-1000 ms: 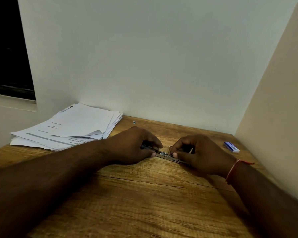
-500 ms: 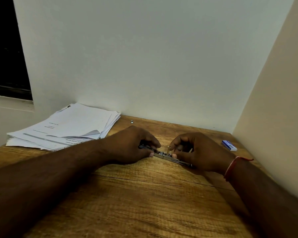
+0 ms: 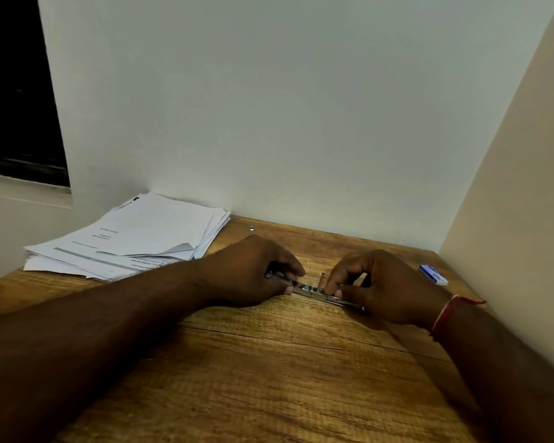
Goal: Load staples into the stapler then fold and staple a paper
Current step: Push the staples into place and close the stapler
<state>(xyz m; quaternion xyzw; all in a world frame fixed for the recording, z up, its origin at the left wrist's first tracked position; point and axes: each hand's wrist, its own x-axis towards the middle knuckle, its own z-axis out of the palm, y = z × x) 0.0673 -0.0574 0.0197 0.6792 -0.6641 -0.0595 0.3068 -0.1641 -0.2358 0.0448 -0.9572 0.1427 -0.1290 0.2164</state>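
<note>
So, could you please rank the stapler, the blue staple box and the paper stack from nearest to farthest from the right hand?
From the right hand:
1. Stapler: held in its fingers, lying between both hands.
2. Blue staple box: on the table just right of it, near the side wall.
3. Paper stack: far left, beyond the left hand.

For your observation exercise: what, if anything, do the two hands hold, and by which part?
Both hold the opened stapler on the table: left hand at its left end, right hand at its right end.

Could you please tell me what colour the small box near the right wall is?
The small box is blue and white, seen in the head view.
</note>
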